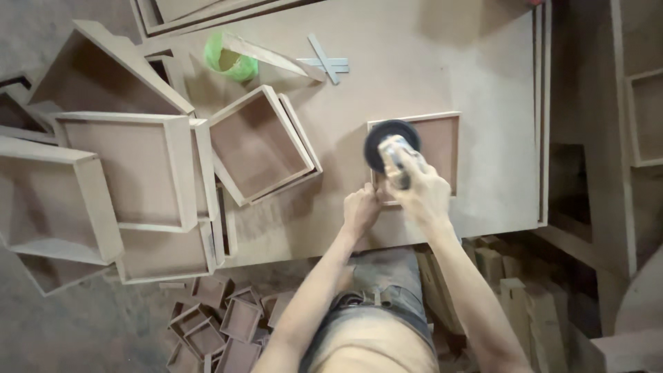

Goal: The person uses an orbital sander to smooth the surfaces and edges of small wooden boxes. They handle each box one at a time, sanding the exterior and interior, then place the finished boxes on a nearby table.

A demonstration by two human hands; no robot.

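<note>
A shallow square wooden box [442,141] lies open side up on the workbench [428,62] near its front edge. My right hand [418,190] grips a hand-held disc sander [391,146]; its round black pad sits over the box's left front corner. The hand and tool look blurred. My left hand [360,211] presses on the front left corner of the box, fingers curled onto its rim, just left of the sander.
Several more open wooden boxes [259,145] are stacked on the bench's left side. A green cup [231,59] and flat grey strips [324,63] lie at the back. Small boxes [221,324] are piled on the floor, wooden offcuts [525,297] under the bench's right end.
</note>
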